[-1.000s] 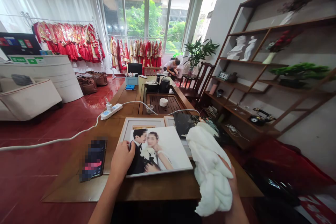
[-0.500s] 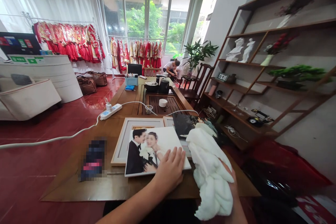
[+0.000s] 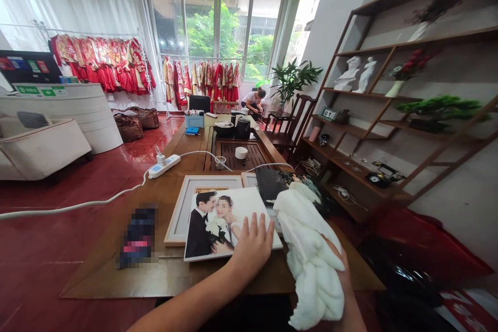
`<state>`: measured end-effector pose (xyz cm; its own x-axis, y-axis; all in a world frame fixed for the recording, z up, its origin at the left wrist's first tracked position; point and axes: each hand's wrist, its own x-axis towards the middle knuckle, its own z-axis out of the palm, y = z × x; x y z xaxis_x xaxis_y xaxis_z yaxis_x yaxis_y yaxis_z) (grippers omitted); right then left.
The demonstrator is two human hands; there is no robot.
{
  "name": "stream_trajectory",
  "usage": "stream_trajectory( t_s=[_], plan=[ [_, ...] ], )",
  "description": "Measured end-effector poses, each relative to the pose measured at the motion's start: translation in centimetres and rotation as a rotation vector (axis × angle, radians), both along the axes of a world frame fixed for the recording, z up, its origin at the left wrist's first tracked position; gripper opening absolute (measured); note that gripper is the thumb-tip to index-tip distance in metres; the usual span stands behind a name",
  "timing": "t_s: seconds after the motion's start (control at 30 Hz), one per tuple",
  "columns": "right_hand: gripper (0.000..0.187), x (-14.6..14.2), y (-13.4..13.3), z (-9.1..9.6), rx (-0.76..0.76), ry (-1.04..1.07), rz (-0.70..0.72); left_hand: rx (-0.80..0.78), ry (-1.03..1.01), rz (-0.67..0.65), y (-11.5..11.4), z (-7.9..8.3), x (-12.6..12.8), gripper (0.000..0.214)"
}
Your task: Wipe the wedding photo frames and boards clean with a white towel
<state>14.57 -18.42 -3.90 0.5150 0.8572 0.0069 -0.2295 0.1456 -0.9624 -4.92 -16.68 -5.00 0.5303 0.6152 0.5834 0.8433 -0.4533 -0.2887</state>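
A wedding photo panel (image 3: 212,225) lies at a slant near the front of the wooden table, partly over a light wooden picture frame (image 3: 177,218). My left hand (image 3: 254,244) rests on the panel's right side, its fingers spread and holding nothing. To the right, my right hand (image 3: 343,262) grips a bunched white cloth (image 3: 311,249) that hangs down past the table's edge. Most of the right fingers are hidden by the cloth. Beyond the cloth is a dark printed panel (image 3: 272,181), partly covered by it.
A blurred dark item (image 3: 138,238) lies at left on the table (image 3: 93,275). Behind the frames are a white power strip (image 3: 165,165) with its cord, a glass (image 3: 220,162) and a tea tray (image 3: 260,153) with a white cup. Shelves (image 3: 361,135) stand at right; a person (image 3: 254,99) crouches far back.
My left hand has shifted very slightly on the photo panel, its fingers a little more spread. The cloth and my right hand have moved slightly left.
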Motion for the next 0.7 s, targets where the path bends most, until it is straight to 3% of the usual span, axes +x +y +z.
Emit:
stream_trajectory(
  t_s=[0.3, 0.53, 0.7],
  plan=[
    [0.065, -2.9, 0.6, 1.4, 0.026, -0.068, 0.161, -0.085, 0.024, -0.019, -0.1, 1.0, -0.7, 0.045],
    [0.059, -4.7, -0.1, 4.3, 0.202, -0.294, 0.184, -0.041, 0.013, -0.015, 0.1, 2.8, -1.2, 0.040],
    [0.053, -6.7, -0.7, 7.3, 0.372, -0.511, 0.191, -0.117, -0.034, -0.041, -0.2, 5.5, -2.4, 0.046]
  ],
)
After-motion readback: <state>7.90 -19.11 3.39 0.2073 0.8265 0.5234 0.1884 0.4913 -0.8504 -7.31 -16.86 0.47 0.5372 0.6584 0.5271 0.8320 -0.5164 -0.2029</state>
